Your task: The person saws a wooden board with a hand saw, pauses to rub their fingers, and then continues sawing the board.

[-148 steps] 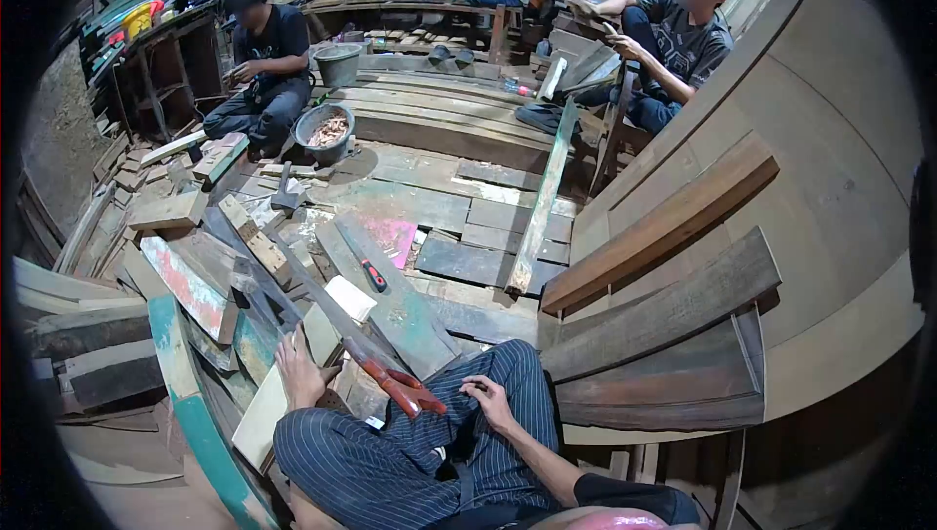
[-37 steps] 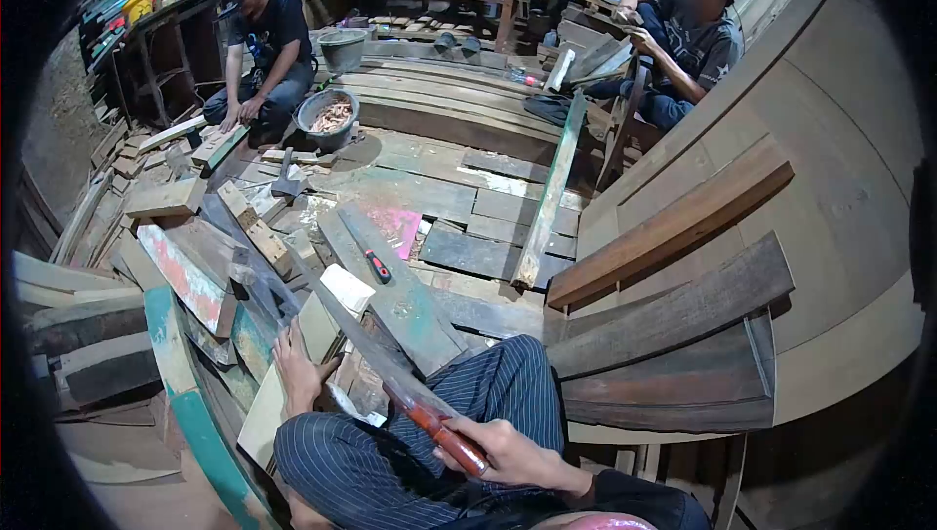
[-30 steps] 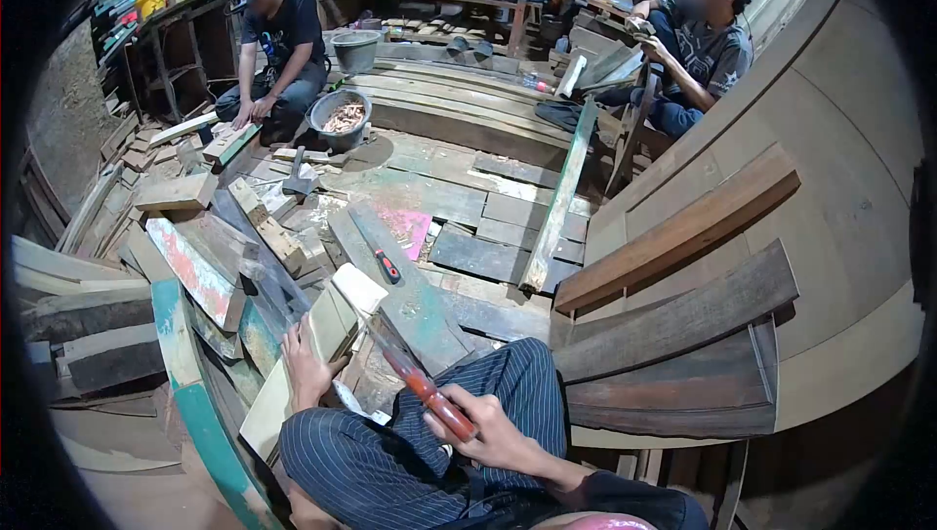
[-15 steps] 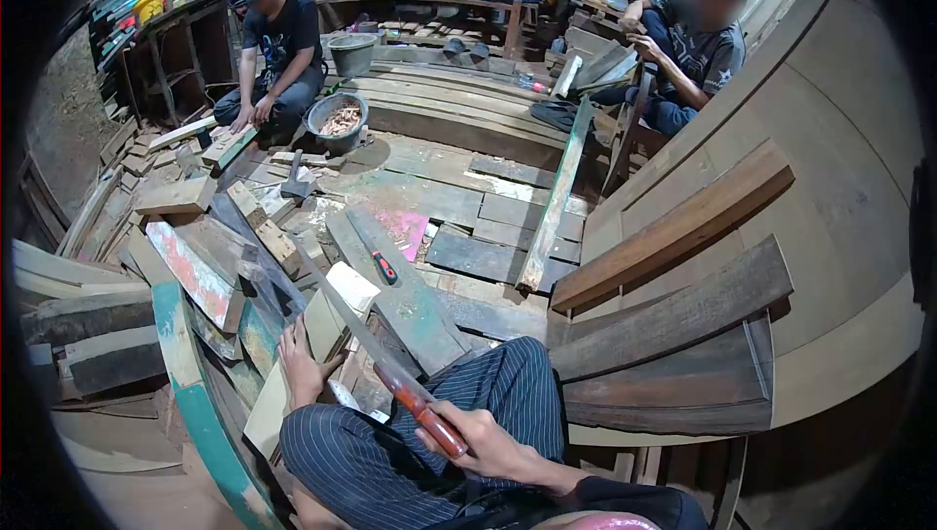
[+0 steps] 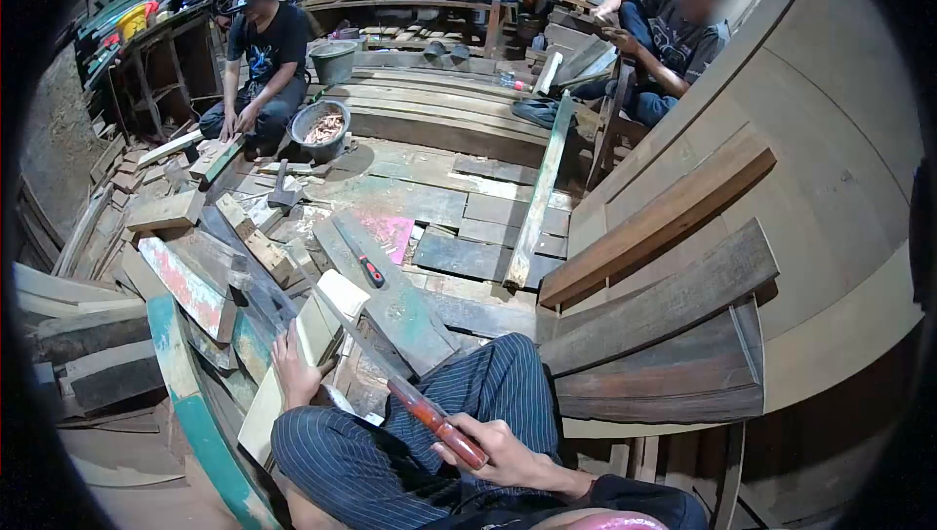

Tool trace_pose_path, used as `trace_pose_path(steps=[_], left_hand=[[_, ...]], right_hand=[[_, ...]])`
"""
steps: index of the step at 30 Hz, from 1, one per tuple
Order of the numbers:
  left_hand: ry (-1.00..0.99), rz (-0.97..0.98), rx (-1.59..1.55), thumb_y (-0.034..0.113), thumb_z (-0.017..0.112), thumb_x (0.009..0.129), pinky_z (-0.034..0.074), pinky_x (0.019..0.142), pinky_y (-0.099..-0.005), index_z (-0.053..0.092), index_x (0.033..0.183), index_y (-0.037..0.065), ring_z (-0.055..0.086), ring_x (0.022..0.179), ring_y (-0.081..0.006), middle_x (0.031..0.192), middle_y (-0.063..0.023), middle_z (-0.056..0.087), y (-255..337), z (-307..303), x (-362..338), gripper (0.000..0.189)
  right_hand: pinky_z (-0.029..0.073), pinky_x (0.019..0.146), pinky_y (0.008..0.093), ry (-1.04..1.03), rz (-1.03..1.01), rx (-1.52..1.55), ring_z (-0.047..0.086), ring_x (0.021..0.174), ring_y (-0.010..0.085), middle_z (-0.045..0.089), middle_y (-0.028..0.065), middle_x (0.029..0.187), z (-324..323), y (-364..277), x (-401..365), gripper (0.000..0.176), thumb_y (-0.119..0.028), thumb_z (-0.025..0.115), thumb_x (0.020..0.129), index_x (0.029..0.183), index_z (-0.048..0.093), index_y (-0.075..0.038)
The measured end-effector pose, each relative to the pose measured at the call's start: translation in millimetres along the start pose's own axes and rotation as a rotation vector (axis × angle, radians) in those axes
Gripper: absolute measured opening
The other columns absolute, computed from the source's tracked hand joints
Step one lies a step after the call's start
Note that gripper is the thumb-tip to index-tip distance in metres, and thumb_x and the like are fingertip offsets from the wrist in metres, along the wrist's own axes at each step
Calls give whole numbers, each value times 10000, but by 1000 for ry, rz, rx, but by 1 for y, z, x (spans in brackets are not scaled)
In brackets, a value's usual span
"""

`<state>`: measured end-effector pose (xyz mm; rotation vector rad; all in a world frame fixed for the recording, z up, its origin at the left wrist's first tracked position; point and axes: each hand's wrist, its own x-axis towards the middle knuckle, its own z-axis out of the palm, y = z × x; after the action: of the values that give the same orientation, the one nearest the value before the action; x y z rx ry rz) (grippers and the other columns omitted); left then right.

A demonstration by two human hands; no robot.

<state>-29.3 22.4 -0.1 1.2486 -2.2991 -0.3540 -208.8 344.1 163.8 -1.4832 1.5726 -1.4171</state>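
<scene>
My right hand [image 5: 498, 452] is closed round the reddish-brown wooden handle of a machete [image 5: 418, 405]. Its long narrow blade slants up and left over a pale wooden piece [image 5: 342, 293]. My left hand [image 5: 295, 371] holds that pale wood lower down, fingers along it and thumb out to the right, beside my left knee. Near my knees a grey-green plank [image 5: 405, 320] lies on the floor, with a red-and-black handled tool [image 5: 372, 271] on it.
Scrap timber [image 5: 190, 281] and a green curved board [image 5: 210, 442] crowd my left. A brown beam [image 5: 664, 223] leans against the panel at right. Co-workers sit ahead, one near a bucket of chips [image 5: 320, 130]. A hammer-like tool [image 5: 283, 188] lies on the floor.
The view has shifted slightly, so the surroundings sit a little further left and higher. The machete handle is slightly lower and nearer me. Both hands keep their holds.
</scene>
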Motion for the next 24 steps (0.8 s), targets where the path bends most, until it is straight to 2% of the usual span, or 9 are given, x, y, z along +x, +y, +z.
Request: trace_pose_path(steps=[3,6,10,13,18,22,24], left_hand=[[-7,-23,6,400,954,539,360,1081,-504,394,1506,46,466,1242,-409,1290,-201,514,-1,2,0,1172],[37,1,47,385,957,540,357,1084,-509,396,1502,48,463,1243,-412,1291,-205,515,-5,7,0,1164],[-16,-35,-9,395,948,565,345,1103,-505,394,1507,42,443,1278,-409,1323,-223,507,-10,7,1,1149],[37,-24,-2,392,948,561,343,1101,-508,393,1516,51,445,1274,-402,1335,-213,509,-16,14,2,1156],[-15,-57,42,361,955,540,337,1102,-502,395,1521,64,451,1273,-388,1360,-193,509,-11,10,1,1168],[-50,-53,43,313,957,533,345,1107,-484,401,1516,72,459,1269,-370,1366,-188,503,-8,5,-1,1155],[-21,-48,38,305,955,537,347,1109,-478,401,1516,71,460,1268,-370,1366,-187,500,-10,9,-2,1150]], right_hand=[[466,470,286,-23,73,-33,607,515,151,640,94,707,0,-6,4,322,-143,754,929,1167,603,14],[478,503,346,-62,43,-40,661,562,220,650,159,725,-3,-4,13,311,-99,707,950,1195,552,11],[472,506,340,-102,30,-54,642,548,217,643,161,722,-10,-7,27,318,-109,722,936,1181,555,7],[476,513,348,-92,-1,-50,653,552,248,644,171,723,-10,-1,35,318,-102,721,932,1180,551,1],[492,531,360,-142,31,-35,673,577,289,661,194,748,-10,-8,31,354,-115,702,950,1235,532,7],[503,542,360,-151,100,37,680,582,282,674,205,773,-5,-26,19,381,-116,690,960,1268,520,29],[488,511,318,-119,59,58,667,565,230,669,158,773,0,-19,23,349,-141,720,946,1215,560,15]])
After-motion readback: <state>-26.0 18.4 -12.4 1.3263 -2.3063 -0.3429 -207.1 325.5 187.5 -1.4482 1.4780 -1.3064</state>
